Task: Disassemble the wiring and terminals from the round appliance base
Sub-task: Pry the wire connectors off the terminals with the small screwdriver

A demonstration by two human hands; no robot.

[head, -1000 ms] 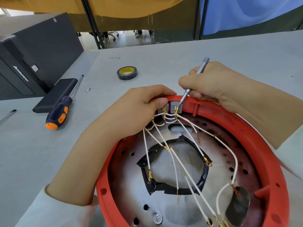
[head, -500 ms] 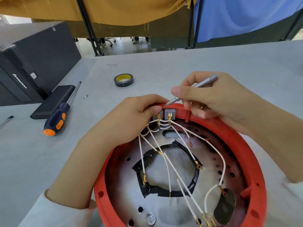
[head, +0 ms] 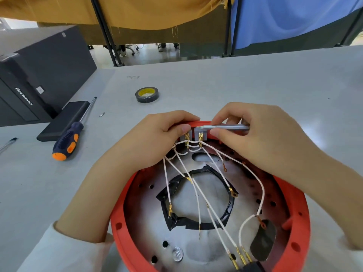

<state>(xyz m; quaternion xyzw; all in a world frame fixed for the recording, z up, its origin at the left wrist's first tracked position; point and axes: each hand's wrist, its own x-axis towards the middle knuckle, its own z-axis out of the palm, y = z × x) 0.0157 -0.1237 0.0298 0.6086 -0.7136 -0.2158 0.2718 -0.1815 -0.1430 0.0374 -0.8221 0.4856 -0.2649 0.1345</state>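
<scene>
The right hand pinches a slim silver tool between thumb and forefinger, the tool lying almost level with its tip at the grey terminal block on the far rim of the red round base. Just left of it, the left hand curls over the same rim, fingertips pressed on the brass terminals beside the block. Below both hands, inside the base, white wires fan from the block across the metal plate and its black-taped centre opening, ending in loose ring lugs and spade connectors. Beyond the left hand, on the grey table, lie a roll of black tape and, farther left, an orange-and-blue screwdriver.
</scene>
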